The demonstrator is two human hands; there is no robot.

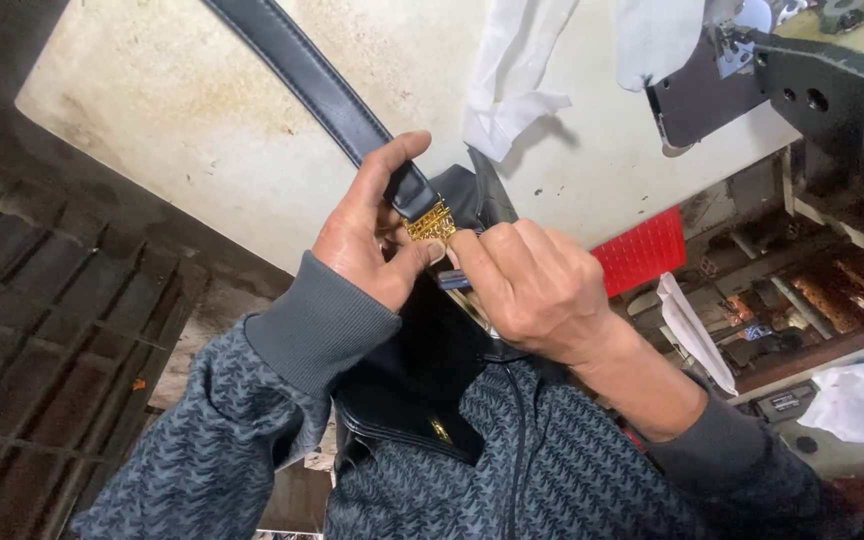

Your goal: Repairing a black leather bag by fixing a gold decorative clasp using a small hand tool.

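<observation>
A black leather strap (307, 75) runs from the upper left down to a gold metal clasp (431, 223) at the picture's middle. My left hand (367, 235) pinches the strap right at the clasp, thumb on top. My right hand (527, 280) grips the clasp and the black leather piece (467, 195) from the right side. A black leather bag (417, 385) lies below both hands, against my patterned grey sleeves, with a small gold fitting (441, 431) on its edge.
A worn cream worktable (182, 130) fills the top. White cloth (507, 75) lies on it. A sewing machine (832, 90) stands at the upper right, a red ribbed piece (642, 250) beside it. Cluttered shelves sit at the right, a dark slatted floor (42, 340) at the left.
</observation>
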